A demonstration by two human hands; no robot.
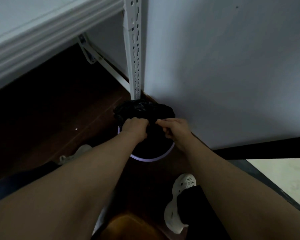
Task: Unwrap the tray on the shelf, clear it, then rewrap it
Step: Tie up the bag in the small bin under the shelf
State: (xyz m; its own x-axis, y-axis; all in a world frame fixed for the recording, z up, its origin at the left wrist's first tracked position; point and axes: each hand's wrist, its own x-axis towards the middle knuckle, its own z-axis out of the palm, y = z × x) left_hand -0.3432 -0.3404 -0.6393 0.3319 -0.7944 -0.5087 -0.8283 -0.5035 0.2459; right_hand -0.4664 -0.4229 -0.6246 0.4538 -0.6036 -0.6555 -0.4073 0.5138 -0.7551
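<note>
A round bin with a pale lilac rim point(151, 159) stands on the dark floor in the corner by the shelf post. A black plastic bag point(142, 106) lines it and bunches up at the far side. My left hand point(134, 128) is closed on the bag's edge over the bin's left part. My right hand point(174, 129) pinches the same black plastic just to the right, fingers curled. Both hands are close together above the bin's opening. No tray shows in this view.
A white perforated shelf post point(135, 49) rises just behind the bin, with a white shelf edge point(42, 37) at upper left. A wall point(232, 66) fills the right. My white shoes point(177, 205) stand on the dark wood floor point(59, 110); a dark-edged surface point(284, 179) is at right.
</note>
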